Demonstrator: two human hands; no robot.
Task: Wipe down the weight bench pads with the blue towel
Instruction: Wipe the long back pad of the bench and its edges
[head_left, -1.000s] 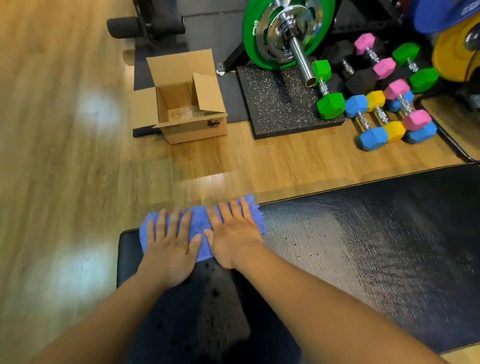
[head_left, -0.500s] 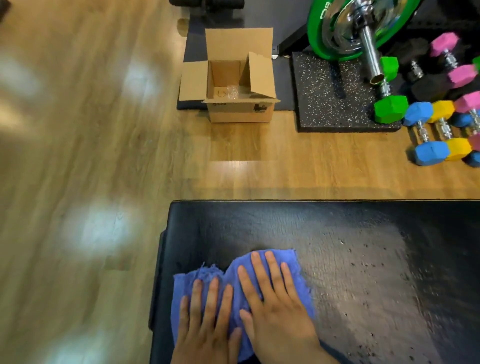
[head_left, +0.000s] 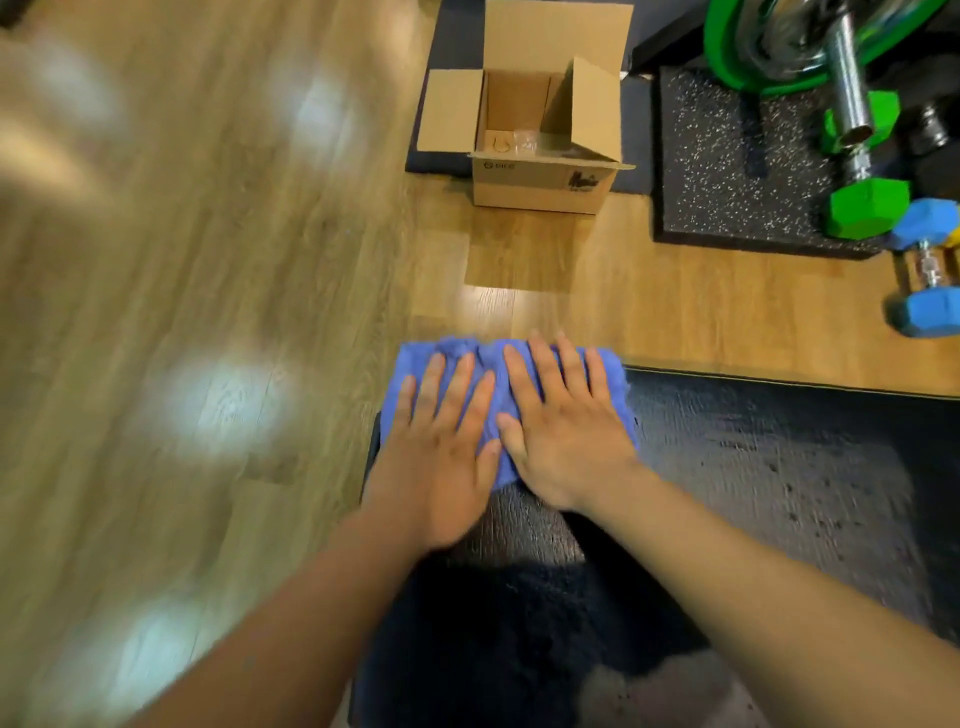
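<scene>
Head view: we press the blue towel (head_left: 462, 347) flat on the far corner of the black bench pad (head_left: 779, 457), left hand (head_left: 441, 467) and right hand (head_left: 566, 452) side by side, fingers straight, gripping nothing. Towel looks soft, light and likely to bunch, so we'd keep palms spread.

Open cardboard box (head_left: 540, 171), green dumbbell (head_left: 865, 205), blue dumbbell (head_left: 927, 291) on wooden floor (head_left: 208, 260)

Left hand (head_left: 436, 457) and right hand (head_left: 563, 441) press flat on blue towel (head_left: 485, 364) at bench pad (head_left: 779, 467) corner.
</scene>
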